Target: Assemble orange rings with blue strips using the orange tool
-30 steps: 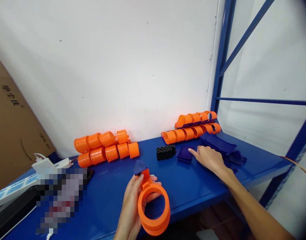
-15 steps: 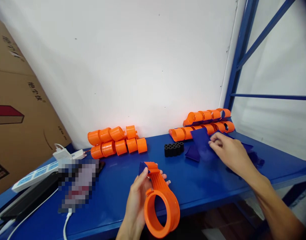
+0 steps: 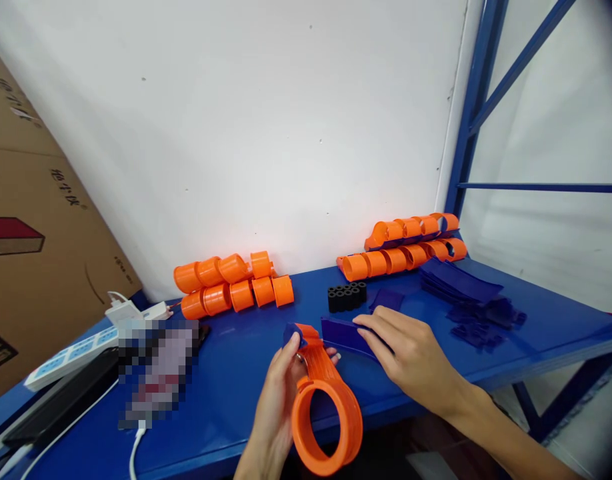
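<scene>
My left hand [image 3: 273,393] is closed around the upper part of an orange tape dispenser [image 3: 355,427], whose large ring hangs toward me. A small dark blue piece [image 3: 289,333] sits at the dispenser's top end, under my thumb. In my right hand [image 3: 411,350] a flat dark blue plastic plate [image 3: 346,337] is pinched between thumb and fingers, its left end close to the dispenser. Behind it, another blue plate [image 3: 387,300] lies on the table near a block of short black tubes [image 3: 347,297].
Orange dispensers stand in rows at back left [image 3: 241,293] and back right [image 3: 396,261]. Stacked blue plates [image 3: 456,280] and small blue pieces [image 3: 486,323] lie on the right. A power strip [image 3: 71,353], a charging phone [image 3: 163,373] and a cardboard box [image 3: 51,200] are on the left.
My right hand has moved left and toward me from the blue stack, bringing a blue plate beside the dispenser. My left hand still holds the dispenser in nearly the same place.
</scene>
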The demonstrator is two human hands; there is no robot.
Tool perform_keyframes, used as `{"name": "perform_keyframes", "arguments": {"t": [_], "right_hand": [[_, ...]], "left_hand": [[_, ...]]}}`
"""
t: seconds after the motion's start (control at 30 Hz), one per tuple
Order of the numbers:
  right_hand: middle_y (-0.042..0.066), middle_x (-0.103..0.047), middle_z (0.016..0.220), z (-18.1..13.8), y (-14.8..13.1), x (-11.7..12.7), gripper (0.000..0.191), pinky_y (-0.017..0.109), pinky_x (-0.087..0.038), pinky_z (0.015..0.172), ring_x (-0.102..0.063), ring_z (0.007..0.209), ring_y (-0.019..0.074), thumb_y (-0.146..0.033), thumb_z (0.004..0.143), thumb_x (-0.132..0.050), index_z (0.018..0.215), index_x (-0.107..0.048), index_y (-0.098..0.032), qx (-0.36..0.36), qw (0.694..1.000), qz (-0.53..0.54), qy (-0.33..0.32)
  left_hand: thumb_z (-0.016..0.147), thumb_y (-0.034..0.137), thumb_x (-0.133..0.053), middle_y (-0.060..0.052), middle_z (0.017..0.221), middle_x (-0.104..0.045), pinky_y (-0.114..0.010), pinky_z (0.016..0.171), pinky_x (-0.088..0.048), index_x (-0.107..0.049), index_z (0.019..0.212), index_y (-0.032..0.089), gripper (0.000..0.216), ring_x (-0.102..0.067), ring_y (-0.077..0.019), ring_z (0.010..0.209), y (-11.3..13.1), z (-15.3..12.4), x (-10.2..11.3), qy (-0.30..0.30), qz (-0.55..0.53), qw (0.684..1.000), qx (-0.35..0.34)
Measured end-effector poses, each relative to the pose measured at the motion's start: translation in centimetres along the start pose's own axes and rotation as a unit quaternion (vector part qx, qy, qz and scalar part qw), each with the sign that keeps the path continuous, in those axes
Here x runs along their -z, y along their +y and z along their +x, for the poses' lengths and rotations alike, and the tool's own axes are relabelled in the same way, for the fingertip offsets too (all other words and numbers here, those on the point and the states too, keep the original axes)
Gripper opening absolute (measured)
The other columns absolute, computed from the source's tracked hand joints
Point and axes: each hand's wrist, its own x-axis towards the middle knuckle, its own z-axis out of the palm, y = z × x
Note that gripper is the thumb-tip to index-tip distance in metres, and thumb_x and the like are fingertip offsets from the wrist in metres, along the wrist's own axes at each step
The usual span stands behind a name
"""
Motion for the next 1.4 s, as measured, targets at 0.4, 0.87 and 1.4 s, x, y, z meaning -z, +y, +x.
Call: {"name": "perform_keyframes", "arguments": {"t": [0.4,0.87,1.4], "right_hand": [[0.001,-0.063,0.071,0.3,-1.8,1.2,0.017,0.030,-0.033,0.058,-0.059,0.066,0.0183,-0.009,0.089,-0.048,0.085,-0.061,-0.020,-0.068,0.987,-0.070,-0.128],[0.002,-0.065,0.068,1.1,-3.0,1.5,0.021,0.031,-0.026,0.054,-0.055,0.067,0.0192,-0.007,0.087,-0.051,0.080,-0.064,-0.021,-0.024,0.988,-0.081,-0.132],[0.001,-0.071,0.069,1.8,-4.8,1.9,0.021,0.030,-0.025,0.047,-0.068,0.059,0.0211,-0.008,0.085,-0.051,0.083,-0.066,-0.022,-0.097,0.964,-0.088,-0.231]], "left_hand": [[0.078,0.027,-0.075,-0.009,0.087,-0.077,-0.037,0.077,-0.058,-0.063,0.093,0.016,0.022,-0.074,-0.0266,0.086,-0.7,-0.2,-0.3,-0.018,0.005,0.998,-0.063],[0.076,0.025,-0.075,-0.008,0.086,-0.076,-0.038,0.081,-0.057,-0.067,0.089,0.016,0.018,-0.073,-0.0261,0.085,-0.6,-0.5,-0.6,-0.042,-0.006,0.997,-0.071],[0.058,0.028,-0.087,-0.007,0.111,-0.071,-0.035,0.093,-0.049,-0.072,0.103,0.021,0.048,-0.064,-0.0288,0.107,-0.3,-2.1,-1.4,0.010,0.130,0.981,-0.143]]}}
